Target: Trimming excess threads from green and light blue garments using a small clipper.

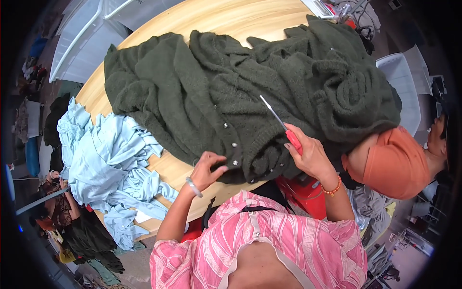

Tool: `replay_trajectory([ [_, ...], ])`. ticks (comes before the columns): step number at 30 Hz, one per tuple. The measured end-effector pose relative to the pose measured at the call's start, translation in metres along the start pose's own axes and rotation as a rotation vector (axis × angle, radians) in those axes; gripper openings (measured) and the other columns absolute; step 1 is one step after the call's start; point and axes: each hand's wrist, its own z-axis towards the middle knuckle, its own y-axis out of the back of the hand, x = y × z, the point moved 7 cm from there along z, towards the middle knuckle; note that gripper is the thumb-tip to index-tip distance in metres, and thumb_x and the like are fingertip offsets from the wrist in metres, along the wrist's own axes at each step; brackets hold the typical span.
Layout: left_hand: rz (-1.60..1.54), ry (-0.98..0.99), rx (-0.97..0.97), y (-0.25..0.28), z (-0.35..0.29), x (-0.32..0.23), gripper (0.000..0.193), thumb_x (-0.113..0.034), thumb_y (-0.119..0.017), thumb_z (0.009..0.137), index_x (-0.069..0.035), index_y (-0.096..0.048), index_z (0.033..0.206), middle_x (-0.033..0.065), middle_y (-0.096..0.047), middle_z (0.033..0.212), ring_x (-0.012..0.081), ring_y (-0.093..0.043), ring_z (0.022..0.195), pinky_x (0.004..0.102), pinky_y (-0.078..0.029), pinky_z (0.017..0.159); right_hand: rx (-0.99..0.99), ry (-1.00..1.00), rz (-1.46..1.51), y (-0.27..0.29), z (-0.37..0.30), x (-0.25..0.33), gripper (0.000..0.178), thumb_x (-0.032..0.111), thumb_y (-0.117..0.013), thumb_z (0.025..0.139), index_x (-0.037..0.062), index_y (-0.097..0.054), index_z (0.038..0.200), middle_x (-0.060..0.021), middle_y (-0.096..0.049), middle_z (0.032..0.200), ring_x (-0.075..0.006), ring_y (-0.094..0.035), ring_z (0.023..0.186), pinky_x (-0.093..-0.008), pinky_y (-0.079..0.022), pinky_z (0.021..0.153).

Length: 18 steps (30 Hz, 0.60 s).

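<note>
A dark green knitted cardigan (231, 91) with small shiny buttons lies heaped across a round wooden table (231, 19). My left hand (207, 169) pinches the cardigan's lower edge beside the button strip. My right hand (310, 155) is closed on a pair of scissors (279, 120) with a red handle; their thin metal blades point up and left over the knit. A silver bangle sits on my left wrist and an orange bead bracelet on my right.
A pile of light blue cloth (110, 164) hangs off the table's left side. A person in an orange sleeve (394, 164) leans in at the right under the cardigan. A red object (305, 192) stands below the table edge. White chairs (82, 43) stand behind.
</note>
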Motion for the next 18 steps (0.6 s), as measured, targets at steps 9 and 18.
replay_trajectory([
  [9,-0.492,0.202,-0.884,-0.004,0.06,0.059,0.046,-0.019,-0.071,0.086,0.0,-0.048,0.12,0.008,-0.053,0.11,0.0161,-0.05,0.1,0.0293,-0.042,0.089,0.108,0.073,-0.019,-0.043,-0.035,0.01,0.049,0.014,-0.063,0.085,0.0107,-0.047,0.131,-0.0214,-0.065,0.097,-0.0417,-0.062,0.087,-0.0475,-0.05,0.074],
  [18,-1.103,0.146,-0.731,0.033,0.101,0.07,0.013,-0.01,-0.07,0.087,-0.005,-0.062,0.095,0.0003,-0.065,0.089,0.0097,-0.058,0.08,0.0234,-0.045,0.077,0.161,0.051,-0.002,-0.057,-0.04,0.017,0.051,0.015,-0.061,0.084,0.011,-0.044,0.132,-0.0216,-0.066,0.094,-0.0417,-0.063,0.084,-0.05,-0.05,0.073],
])
